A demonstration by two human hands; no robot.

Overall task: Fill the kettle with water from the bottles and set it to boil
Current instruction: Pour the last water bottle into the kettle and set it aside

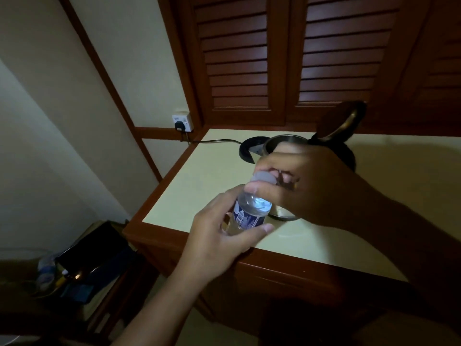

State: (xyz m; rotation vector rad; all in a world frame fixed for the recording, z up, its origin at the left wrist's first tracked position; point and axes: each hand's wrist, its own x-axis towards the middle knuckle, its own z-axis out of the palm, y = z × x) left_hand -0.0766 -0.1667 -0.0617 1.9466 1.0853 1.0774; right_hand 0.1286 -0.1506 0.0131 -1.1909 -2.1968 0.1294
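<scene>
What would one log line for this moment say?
step: at bottle cap | left hand: holds bottle | right hand: pinches cap | kettle: lid open, beside base

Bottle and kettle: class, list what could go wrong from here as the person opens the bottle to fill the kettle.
1. The left hand grips the bottle while the right hand pinches the cap; a squeeze as it comes free could spurt water over the table.
2. Spilled water might reach the base, whose cord is plugged into the wall socket.
3. The kettle stands off that base; it likely won't boil unless set on it.
</scene>
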